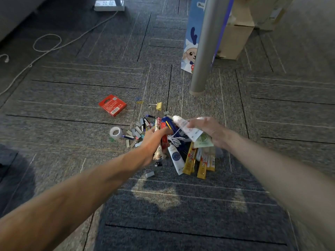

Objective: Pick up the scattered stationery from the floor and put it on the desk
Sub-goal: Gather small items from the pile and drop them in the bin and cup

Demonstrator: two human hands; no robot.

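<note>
Tube (186, 128) sits gripped in right hand (208, 131) above stationery pile (138, 132).

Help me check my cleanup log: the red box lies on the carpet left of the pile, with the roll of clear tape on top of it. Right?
Not quite. In the head view the roll of clear tape lies on the carpet itself, apart from the red box, beside the pile. The box does lie left of the pile.
</note>
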